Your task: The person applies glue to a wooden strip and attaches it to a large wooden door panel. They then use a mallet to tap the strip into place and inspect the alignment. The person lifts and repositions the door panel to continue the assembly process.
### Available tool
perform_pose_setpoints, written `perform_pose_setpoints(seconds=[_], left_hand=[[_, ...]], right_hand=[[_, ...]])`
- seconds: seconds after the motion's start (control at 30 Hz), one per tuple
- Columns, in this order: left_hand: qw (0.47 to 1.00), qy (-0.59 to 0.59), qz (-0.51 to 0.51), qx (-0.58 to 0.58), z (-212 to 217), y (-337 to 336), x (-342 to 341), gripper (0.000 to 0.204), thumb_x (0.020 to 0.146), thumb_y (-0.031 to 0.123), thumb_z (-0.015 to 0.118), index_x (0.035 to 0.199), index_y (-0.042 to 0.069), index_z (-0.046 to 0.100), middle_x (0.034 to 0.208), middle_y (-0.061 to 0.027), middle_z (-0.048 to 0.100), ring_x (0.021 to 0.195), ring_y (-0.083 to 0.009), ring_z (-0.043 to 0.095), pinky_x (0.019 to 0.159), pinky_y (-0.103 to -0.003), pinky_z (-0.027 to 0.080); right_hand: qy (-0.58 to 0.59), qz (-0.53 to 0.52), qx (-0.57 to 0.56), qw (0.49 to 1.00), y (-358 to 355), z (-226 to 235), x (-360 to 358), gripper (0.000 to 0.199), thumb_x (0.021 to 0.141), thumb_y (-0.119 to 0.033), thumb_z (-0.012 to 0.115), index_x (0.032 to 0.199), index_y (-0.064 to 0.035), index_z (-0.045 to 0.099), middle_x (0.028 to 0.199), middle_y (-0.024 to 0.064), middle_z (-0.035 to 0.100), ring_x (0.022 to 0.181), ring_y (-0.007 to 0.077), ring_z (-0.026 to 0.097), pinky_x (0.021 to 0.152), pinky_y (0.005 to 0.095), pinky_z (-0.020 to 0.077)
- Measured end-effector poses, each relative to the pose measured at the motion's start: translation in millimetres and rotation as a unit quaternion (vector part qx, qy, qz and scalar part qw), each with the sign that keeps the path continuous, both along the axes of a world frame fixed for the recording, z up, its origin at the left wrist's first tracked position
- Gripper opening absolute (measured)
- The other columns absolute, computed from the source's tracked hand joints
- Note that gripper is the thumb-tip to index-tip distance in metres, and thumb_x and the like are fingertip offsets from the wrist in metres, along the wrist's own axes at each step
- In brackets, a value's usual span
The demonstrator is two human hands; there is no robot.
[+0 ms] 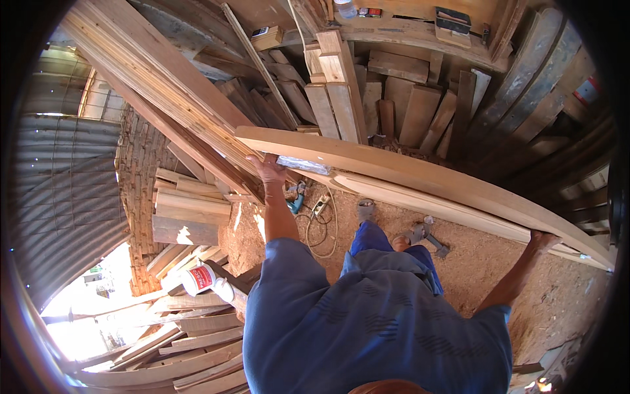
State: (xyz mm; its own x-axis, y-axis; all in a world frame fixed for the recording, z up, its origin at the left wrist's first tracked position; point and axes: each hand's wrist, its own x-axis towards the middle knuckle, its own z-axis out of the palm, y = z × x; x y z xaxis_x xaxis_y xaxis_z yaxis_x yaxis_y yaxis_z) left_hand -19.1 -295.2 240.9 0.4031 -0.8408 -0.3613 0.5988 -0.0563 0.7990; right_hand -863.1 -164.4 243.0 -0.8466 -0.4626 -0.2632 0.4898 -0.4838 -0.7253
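A long, thick wooden board (407,165) spans the space in front of me, from the middle to the far right. A paler wooden strip (426,205) runs along its near side. Clear plastic wrap (303,164) shows on that side close to my left hand. My left hand (269,171) grips the board near its left end, its fingers partly hidden. Toward the other end, my right hand (545,241) is closed round the board's near edge, fingertips hidden. The board's left end overlaps long planks (164,85) reaching in from the upper left.
Stacked offcuts (400,105) fill the far side beneath a shelf (394,33). A teal power tool (296,197), its cable (335,223) and a hammer (438,245) lie on the sawdust floor near my feet. A white bucket (198,280) stands left, beside piled boards (197,341).
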Motion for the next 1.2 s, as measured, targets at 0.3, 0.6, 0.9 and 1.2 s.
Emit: perform_pose_setpoints(seconds=[0.3, 0.6, 0.9, 1.2], left_hand=[[0.999, -0.011, 0.035, -0.034, 0, -2, -2, 0.1, 0.072, 0.087, 0.042, 0.14, 0.014, 0.041, 0.136, -0.0103, 0.049, 0.125, -0.0323, 0.044, 0.103, -0.056, 0.033], [0.999, -0.037, 0.005, -0.02, -13, -13, 9, 0.084, 0.085, 0.079, 0.026, 0.137, 0.016, 0.045, 0.135, -0.0053, 0.05, 0.122, -0.0288, 0.047, 0.106, -0.047, 0.034], [0.998, 0.0, -0.018, -0.058, -8, -14, 4, 0.072, 0.091, 0.066, 0.039, 0.132, 0.007, 0.05, 0.126, -0.0078, 0.058, 0.114, -0.0264, 0.053, 0.102, -0.044, 0.039], [0.994, 0.017, -0.051, -0.099, -21, -17, 24, 0.054, 0.095, 0.048, 0.043, 0.127, 0.005, 0.054, 0.121, -0.0106, 0.061, 0.11, -0.0271, 0.056, 0.098, -0.043, 0.042]], right_hand=[[0.006, 0.035, -0.028, 0.999, 37, -46, -60, 0.036, 0.089, -0.038, 0.053, 0.104, -0.0063, 0.064, 0.105, 0.0116, 0.067, 0.093, 0.0273, 0.066, 0.081, 0.0442, 0.057], [0.005, 0.016, 0.023, 1.0, 16, -32, -36, 0.039, 0.089, -0.039, 0.052, 0.105, -0.0057, 0.064, 0.103, 0.0114, 0.067, 0.092, 0.0281, 0.066, 0.083, 0.046, 0.0566], [-0.002, -0.02, 0.04, 0.999, 18, -30, -29, 0.037, 0.089, -0.037, 0.052, 0.105, -0.0062, 0.064, 0.106, 0.011, 0.066, 0.097, 0.0269, 0.064, 0.084, 0.0452, 0.0558], [0.377, 0.008, 0.171, 0.91, 38, -90, -86, 0.035, 0.088, -0.037, 0.057, 0.104, -0.0072, 0.064, 0.104, 0.0093, 0.067, 0.093, 0.0261, 0.065, 0.083, 0.0435, 0.0553]])
